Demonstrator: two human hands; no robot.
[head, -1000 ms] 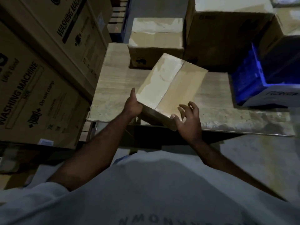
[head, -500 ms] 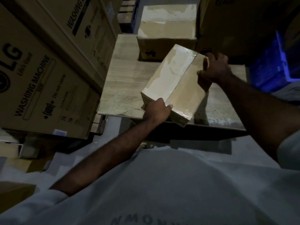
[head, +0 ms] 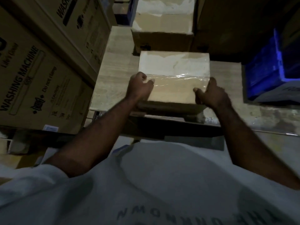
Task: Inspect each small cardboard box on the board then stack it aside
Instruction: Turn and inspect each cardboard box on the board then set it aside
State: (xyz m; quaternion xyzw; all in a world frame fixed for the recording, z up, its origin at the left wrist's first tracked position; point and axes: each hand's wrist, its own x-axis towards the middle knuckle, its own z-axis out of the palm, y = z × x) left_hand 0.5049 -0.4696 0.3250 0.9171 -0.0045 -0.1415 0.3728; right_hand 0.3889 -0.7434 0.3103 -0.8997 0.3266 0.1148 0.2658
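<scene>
A small cardboard box (head: 174,75), sealed with clear tape across its top, sits squarely on the near part of the pale wooden board (head: 113,82). My left hand (head: 139,88) grips its near left corner, thumb on top. My right hand (head: 209,93) grips the near right corner the same way. A second small taped box (head: 163,26) stands behind it at the far end of the board.
Large washing-machine cartons (head: 37,75) lean close along the left. A big dark carton (head: 235,25) stands at the back right, and a blue crate (head: 267,69) sits on the board's right side. The board's front edge (head: 178,119) runs just below my hands.
The box was tilted and turned diagonally between my hands; now it lies square on the board. My right hand moved from its far corner to its near right corner.
</scene>
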